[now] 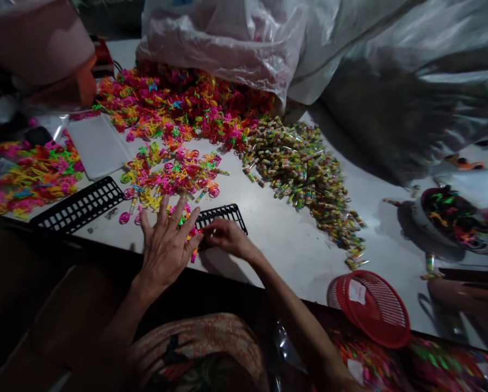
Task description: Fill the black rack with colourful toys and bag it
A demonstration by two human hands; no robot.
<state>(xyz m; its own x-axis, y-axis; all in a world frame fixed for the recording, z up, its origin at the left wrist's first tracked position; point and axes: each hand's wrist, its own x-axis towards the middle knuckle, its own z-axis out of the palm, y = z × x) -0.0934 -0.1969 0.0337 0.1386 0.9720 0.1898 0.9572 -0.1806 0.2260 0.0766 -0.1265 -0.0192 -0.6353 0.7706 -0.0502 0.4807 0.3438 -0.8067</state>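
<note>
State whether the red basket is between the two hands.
No, the red basket is to the right of both the left hand and right hand.

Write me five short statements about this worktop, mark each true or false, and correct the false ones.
1. The left hand has its fingers spread apart. True.
2. The right hand is stretched out flat. False: it is curled, at the nearer black rack.
3. A second black rack lies left of the left hand. True.
4. The red basket is left of both hands. False: it is to their right.
5. The heap of plastic pieces mixes several bright colours. True.
</note>
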